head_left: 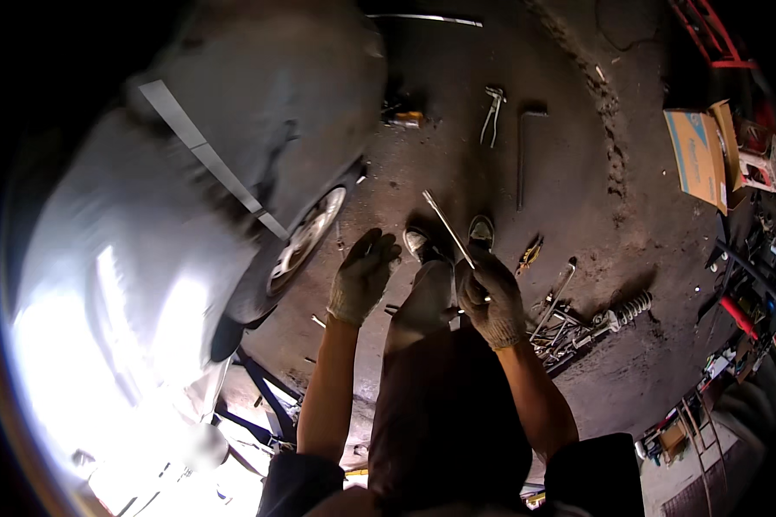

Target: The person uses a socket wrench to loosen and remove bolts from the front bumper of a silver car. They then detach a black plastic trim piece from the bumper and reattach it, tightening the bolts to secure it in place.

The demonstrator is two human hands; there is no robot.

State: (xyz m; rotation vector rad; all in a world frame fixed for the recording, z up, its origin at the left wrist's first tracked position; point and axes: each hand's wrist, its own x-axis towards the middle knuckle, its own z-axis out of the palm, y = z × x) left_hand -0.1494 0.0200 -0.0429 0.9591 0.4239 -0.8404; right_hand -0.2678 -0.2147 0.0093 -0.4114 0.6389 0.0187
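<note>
My right hand [491, 302], in a dirty knit work glove, is closed around a slim silver metal rod-shaped tool [448, 228]. The tool points up and to the left, over the floor by my shoes; its grip end is hidden in the glove. My left hand [364, 277], gloved as well, hovers left of my knee near the car's wheel [309, 237]. Its fingers are loosely bent and slightly apart, and I make out nothing held in them. The grey car body [259, 95] fills the left side.
On the floor lie pliers [492, 116], an L-shaped bar [521, 159], a yellow-handled tool [530, 253] and an orange-and-black tool [407, 119]. Right of my knee are piled wrenches [560, 334] beside a coil-spring strut [627, 312]. A cardboard box [697, 155] stands far right. Lower left is glaring light.
</note>
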